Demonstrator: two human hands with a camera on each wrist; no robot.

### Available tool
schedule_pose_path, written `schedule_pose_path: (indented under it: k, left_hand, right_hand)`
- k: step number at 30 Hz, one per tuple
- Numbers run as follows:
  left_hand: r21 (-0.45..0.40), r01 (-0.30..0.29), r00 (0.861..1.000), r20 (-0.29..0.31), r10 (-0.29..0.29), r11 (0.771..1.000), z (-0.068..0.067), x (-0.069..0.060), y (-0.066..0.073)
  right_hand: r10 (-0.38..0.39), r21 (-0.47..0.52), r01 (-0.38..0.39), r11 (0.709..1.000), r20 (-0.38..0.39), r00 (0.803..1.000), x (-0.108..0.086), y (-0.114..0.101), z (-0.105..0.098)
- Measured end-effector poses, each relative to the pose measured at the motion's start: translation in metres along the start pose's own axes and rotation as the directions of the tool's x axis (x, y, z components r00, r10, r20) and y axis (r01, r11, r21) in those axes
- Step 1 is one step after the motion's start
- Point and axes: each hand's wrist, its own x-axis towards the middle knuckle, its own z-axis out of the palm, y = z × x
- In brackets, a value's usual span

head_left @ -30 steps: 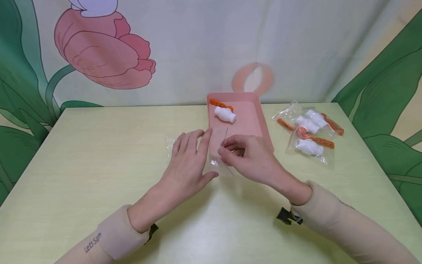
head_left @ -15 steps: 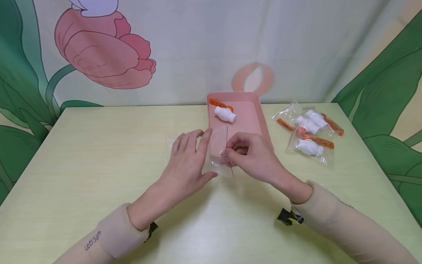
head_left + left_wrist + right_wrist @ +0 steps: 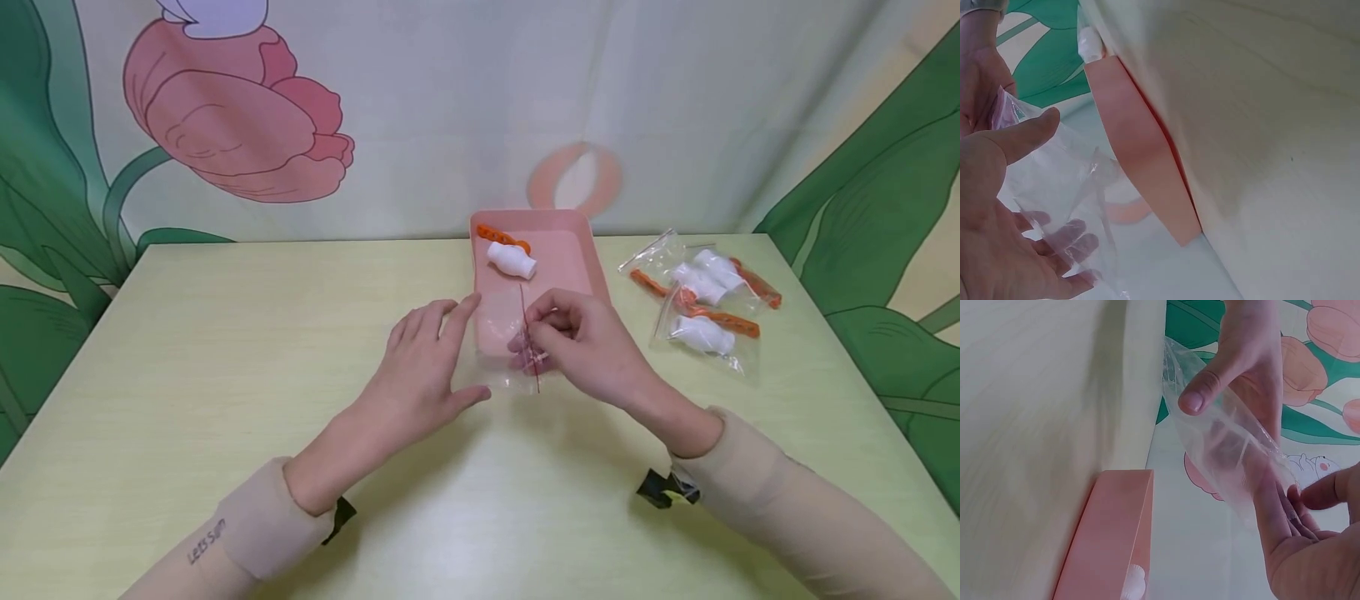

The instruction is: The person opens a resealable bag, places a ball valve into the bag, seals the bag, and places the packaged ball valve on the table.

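Note:
A clear zip bag with a thin red line along one edge hangs upright between the hands, above the front of a pink tray. My right hand pinches the bag at that edge; some of its fingers show through the plastic. My left hand is at the bag's left side, fingers extended and thumb apart. In the left wrist view, the left hand's fingertips show through the film; whether they touch it I cannot tell. The bag looks empty in the right wrist view.
In the tray's back left lie a white bulb-shaped piece and an orange strip with holes. To the right, several clear bags hold similar white and orange pieces. A printed curtain hangs behind the table.
My right hand has moved slightly right and up with the bag's edge, drawing the bag away from the left hand. The left hand has shifted slightly left, its thumb now clear of the bag.

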Motion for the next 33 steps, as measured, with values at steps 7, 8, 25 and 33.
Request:
schedule_pose_path:
  k: [7, 8, 25, 33]
  left_hand:
    - [-0.042, 0.003, 1.0, 0.011, -0.002, 0.999, -0.001, 0.0, -0.003]
    - [-0.051, 0.005, 1.0, 0.017, -0.004, 0.999, -0.001, 0.0, -0.003]
    - [-0.113, 0.01, 0.999, 0.051, -0.004, 0.994, -0.003, -0.001, -0.003]
    - [-0.117, 0.03, 0.998, 0.062, -0.023, 0.993, -0.004, -0.001, -0.005]
  right_hand:
    - [-0.037, -0.086, 0.046, 0.995, 0.109, 0.993, 0.001, 0.001, -0.01]
    - [-0.044, -0.098, 0.057, 0.994, 0.128, 0.991, 0.002, 0.001, -0.011]
    - [-0.105, -0.185, 0.164, 0.969, 0.291, 0.951, 0.007, -0.001, -0.017]
    - [-0.101, -0.177, 0.156, 0.972, 0.286, 0.953, 0.007, 0.001, -0.019]
